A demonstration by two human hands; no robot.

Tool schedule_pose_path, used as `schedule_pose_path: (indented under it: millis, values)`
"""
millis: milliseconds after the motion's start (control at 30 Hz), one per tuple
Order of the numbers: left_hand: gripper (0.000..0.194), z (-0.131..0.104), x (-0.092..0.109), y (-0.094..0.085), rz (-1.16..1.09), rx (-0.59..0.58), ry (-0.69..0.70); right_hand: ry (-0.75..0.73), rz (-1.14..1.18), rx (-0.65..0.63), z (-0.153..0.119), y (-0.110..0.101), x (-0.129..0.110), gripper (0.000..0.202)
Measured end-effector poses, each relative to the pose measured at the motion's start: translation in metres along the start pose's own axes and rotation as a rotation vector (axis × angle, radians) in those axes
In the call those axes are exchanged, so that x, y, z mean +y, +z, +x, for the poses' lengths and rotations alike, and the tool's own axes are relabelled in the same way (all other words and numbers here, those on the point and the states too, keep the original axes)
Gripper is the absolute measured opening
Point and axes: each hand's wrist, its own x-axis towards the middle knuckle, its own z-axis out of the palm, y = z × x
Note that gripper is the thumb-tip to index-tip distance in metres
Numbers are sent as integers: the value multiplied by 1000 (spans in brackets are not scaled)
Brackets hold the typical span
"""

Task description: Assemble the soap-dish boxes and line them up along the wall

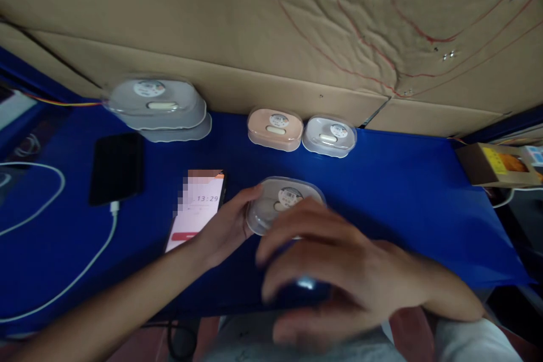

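An oval grey plastic box (265, 203) with a clear cover, a round label and a pale oval piece on top is low over the blue table, or resting on it; I cannot tell which. My left hand (229, 220) grips its left end, thumb along the upper edge. Nearer the camera, my right hand (335, 266) hovers in front of the box, blurred, its curved fingers spread apart with nothing visible in them. It hides the box's right part. Between its thumb and fingers shows a small bright spot, too blurred to identify.
At the back stand a peach box (258, 130), a lighter grey box (314, 138) and stacked grey boxes (127, 107). Left lie a lit phone (199, 215) and a black device (116, 167) with a white cable (108, 246). A cardboard box (479, 164) is at right.
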Motion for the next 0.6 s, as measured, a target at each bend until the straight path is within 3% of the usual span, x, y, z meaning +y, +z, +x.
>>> schedule_pose_path:
  millis: [100,200,333,433,600]
  values:
    - [28,-4,-2,3,36,-53,42,225,-258,184,-10,5,11,58]
    - [43,-5,-7,3,116,-105,61,361,-378,139,-38,23,23,90]
    - [55,-2,-17,3,314,-208,30,454,-297,124,-85,41,37,91]
    - [58,-2,-20,1,532,-204,135,574,-337,198,-126,33,48,83]
    - [45,-10,-11,6,871,-110,353,733,-497,309,-199,-6,80,81]
